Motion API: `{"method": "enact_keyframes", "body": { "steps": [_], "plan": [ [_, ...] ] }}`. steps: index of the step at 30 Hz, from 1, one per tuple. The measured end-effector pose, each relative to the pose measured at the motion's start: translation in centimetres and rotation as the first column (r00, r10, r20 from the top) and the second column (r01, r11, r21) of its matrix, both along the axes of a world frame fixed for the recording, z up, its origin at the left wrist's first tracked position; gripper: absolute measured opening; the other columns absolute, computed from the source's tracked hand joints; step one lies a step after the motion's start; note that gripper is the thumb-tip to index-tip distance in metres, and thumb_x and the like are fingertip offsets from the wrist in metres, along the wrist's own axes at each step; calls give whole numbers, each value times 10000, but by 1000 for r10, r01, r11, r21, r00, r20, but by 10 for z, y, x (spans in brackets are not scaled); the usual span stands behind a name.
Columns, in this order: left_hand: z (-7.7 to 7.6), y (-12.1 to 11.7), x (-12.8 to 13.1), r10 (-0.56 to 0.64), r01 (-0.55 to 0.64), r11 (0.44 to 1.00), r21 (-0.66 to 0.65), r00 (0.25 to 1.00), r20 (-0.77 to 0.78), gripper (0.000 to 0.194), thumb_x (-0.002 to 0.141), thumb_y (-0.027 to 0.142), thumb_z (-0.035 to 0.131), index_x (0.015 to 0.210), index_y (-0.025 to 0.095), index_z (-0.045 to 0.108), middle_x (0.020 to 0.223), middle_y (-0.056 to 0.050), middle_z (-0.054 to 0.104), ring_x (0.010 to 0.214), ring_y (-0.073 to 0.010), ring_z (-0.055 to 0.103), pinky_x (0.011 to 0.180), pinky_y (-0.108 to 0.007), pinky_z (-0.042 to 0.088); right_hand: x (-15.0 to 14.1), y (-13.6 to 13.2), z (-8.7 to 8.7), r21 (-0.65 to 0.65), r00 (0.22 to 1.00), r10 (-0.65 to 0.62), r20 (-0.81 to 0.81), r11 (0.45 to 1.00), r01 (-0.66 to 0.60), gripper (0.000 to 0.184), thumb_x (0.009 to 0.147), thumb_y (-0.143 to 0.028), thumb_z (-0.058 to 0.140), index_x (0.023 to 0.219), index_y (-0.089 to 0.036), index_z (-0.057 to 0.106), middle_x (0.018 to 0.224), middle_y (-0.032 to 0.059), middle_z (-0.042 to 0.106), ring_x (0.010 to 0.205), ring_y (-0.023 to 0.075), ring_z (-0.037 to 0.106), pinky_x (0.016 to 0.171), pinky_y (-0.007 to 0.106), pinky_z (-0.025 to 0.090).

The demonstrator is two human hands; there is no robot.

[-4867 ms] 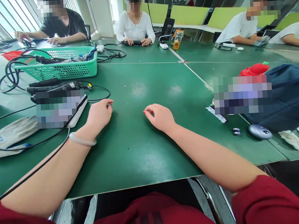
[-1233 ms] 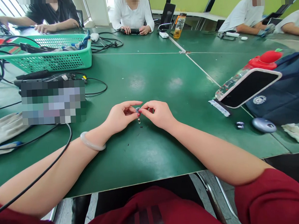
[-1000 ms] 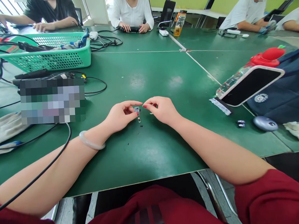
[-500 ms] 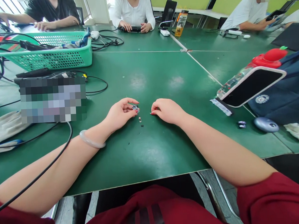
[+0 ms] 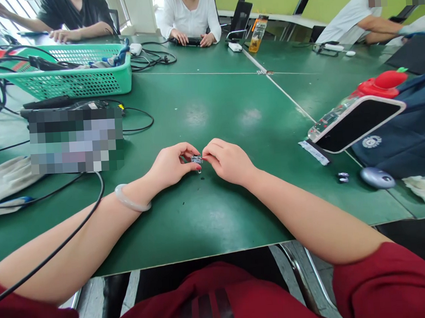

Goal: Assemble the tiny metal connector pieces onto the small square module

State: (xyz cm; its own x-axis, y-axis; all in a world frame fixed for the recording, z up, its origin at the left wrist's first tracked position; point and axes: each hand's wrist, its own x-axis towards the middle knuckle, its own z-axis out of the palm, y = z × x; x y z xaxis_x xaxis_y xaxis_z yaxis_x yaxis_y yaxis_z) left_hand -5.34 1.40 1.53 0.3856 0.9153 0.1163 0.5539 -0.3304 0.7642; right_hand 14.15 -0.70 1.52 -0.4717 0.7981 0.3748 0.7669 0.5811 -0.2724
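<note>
Between its thumb and fingers my left hand [image 5: 173, 165] pinches a small grey, block-like part [image 5: 196, 159] with fine openings; its exact kind is too small to make out. My right hand [image 5: 230, 160] is closed in a pinch, its fingertips touching the right side of that part. Whatever tiny piece those fingertips hold cannot be made out. Just under the left thumb, a small pale piece [image 5: 199, 171] shows on the green table [image 5: 209, 225]. A tiny black piece [image 5: 202, 178] lies a little nearer to me.
A green basket [image 5: 87, 85] with cables stands at far left, with white gloves [image 5: 10, 181] nearer. A black cable [image 5: 76, 222] crosses over my left forearm. At right are a phone [image 5: 360, 123], a mouse [image 5: 378, 177] and a dark blue bag [image 5: 393, 145]. Several people sit around the table.
My right hand has moved left until its fingertips meet the grey part. My left hand has shifted slightly right and turned the part, partly covering the pale piece.
</note>
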Motion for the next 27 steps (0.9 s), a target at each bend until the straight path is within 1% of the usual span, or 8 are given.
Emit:
{"method": "enact_keyframes", "body": {
  "steps": [2, 5, 10, 13, 16, 21, 23, 27],
  "plan": [
    [2, -2, 0, -20, 20, 1000, 15, 1000, -13, 305, 645, 354, 773, 887, 203, 664, 812, -5, 681, 712, -150, 585, 699, -295, 475, -5, -3, 0, 24, 1000, 29, 7, 999, -29, 227, 956, -249, 413, 917, -176, 625, 952, 59, 622, 776, 151, 544, 666, 268, 376],
    [3, -3, 0, -42, 42, 999, 34, 999, -22, 305, 643, 359, 778, 872, 201, 652, 831, -8, 677, 766, -165, 594, 729, -305, 468, -8, -4, 0, 26, 999, 41, 35, 999, -42, 257, 961, -274, 411, 896, -176, 639, 946, 60, 634, 786, 154, 551, 663, 269, 371],
    [2, -2, 0, -25, 27, 998, 55, 999, -33, 304, 647, 355, 782, 870, 199, 645, 839, -12, 676, 780, -169, 599, 746, -308, 468, -3, -3, 0, 3, 999, 33, -35, 999, -33, 189, 931, -275, 490, 900, -190, 656, 949, 45, 638, 807, 151, 558, 685, 263, 381],
    [-1, 1, -1, 22, -17, 997, 75, 998, -59, 293, 666, 350, 765, 890, 203, 648, 845, -17, 679, 785, -174, 604, 738, -308, 470, 1, -2, 0, -46, 999, -1, -40, 999, 0, 167, 920, -243, 508, 901, -192, 666, 932, 39, 639, 798, 149, 562, 684, 265, 379],
    [-4, 4, -3, 60, -51, 994, 99, 994, -88, 253, 694, 319, 730, 908, 210, 651, 856, -21, 682, 793, -178, 611, 739, -309, 474, 1, -1, -2, -123, 1000, 14, -3, 992, -14, 126, 893, -245, 564, 897, -199, 682, 924, 28, 641, 797, 146, 568, 679, 264, 379],
    [-3, 4, -4, 89, -77, 992, 101, 989, -118, 207, 717, 299, 680, 904, 215, 652, 858, -20, 689, 790, -177, 620, 735, -301, 482, -3, 1, -10, -190, 998, 64, -9, 980, -65, 179, 882, -276, 599, 1027, -230, 693, 990, 24, 642, 812, 138, 579, 684, 261, 389],
    [-3, 4, -4, 91, -79, 992, 100, 988, -122, 201, 716, 283, 670, 906, 218, 652, 856, -17, 692, 791, -177, 623, 733, -299, 484, -4, 2, -12, -204, 997, 77, -13, 976, -78, 154, 879, -268, 603, 990, -232, 703, 978, 20, 641, 809, 135, 578, 687, 261, 388],
    [-4, 4, -4, 96, -84, 991, 106, 989, -115, 202, 711, 261, 670, 907, 219, 649, 851, -12, 693, 784, -171, 624, 749, -298, 486, -5, 4, -12, -222, 998, 58, -30, 973, -63, 86, 862, -250, 622, 824, -208, 686, 901, 7, 621, 779, 125, 556, 674, 253, 375]
  ]
}}
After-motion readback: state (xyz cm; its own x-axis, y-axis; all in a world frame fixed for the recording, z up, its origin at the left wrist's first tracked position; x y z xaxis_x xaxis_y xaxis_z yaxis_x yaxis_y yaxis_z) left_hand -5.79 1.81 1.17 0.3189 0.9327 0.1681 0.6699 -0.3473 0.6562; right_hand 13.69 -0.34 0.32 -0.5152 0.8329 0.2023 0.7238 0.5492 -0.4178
